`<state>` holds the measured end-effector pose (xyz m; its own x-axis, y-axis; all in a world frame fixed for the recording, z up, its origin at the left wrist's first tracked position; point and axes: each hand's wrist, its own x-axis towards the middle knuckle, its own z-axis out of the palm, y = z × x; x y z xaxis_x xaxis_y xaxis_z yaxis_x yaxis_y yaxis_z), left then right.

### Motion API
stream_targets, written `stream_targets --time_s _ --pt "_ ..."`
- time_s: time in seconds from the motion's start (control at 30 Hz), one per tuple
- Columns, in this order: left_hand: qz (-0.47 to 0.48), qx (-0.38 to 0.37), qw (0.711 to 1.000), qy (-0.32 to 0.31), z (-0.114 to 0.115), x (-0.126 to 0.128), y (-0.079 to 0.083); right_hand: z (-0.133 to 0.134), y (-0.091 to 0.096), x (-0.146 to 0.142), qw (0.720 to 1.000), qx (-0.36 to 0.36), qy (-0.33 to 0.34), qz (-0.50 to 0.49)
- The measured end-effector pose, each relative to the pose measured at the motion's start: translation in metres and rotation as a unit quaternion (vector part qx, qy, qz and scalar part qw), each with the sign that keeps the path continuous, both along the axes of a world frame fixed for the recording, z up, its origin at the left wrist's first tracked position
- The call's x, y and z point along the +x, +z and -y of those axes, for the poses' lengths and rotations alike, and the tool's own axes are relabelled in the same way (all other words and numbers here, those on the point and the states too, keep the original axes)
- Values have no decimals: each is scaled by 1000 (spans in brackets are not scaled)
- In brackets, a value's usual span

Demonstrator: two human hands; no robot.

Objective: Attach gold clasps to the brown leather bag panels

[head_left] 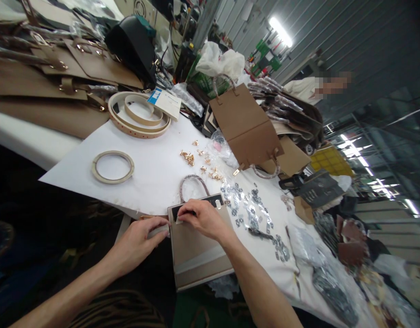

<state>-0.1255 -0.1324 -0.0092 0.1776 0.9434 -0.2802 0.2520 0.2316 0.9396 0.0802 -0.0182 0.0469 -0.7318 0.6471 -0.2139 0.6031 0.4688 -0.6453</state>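
A beige bag panel (196, 255) lies at the near edge of the white table sheet (155, 155), its loop handle (192, 182) pointing away from me. My left hand (141, 239) grips the panel's left edge, holding a pale strip there. My right hand (201, 216) pinches a small white tab at the panel's top, beside a dark opening. Small gold fittings (199, 161) and a spread of several silvery metal pieces (251, 209) lie just beyond and to the right of my hands.
Rolls of beige tape (112, 167) and strap (138, 116) sit at left. A folded tan bag (246, 125) stands behind. Stacked tan panels (53, 77) fill the far left. Packets and dark pieces (319, 191) crowd the right; a person is at the far right.
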Motion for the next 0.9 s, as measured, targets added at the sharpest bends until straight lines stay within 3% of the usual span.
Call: stream_targets --time_s 0.23,0.43,0.67,0.9 --pt "12 -1 1000 -4 0 -1 -1 -5 2 -5 1000 13 4 27" --pt "20 -5 1000 -8 -3 -1 -4 -16 4 -5 998 -27 40 34" --pt "37 -20 999 -10 -2 -1 -5 -18 4 -6 998 -30 34 49" --pt "40 -29 999 -7 -3 0 -7 -23 3 0 994 -98 38 13"
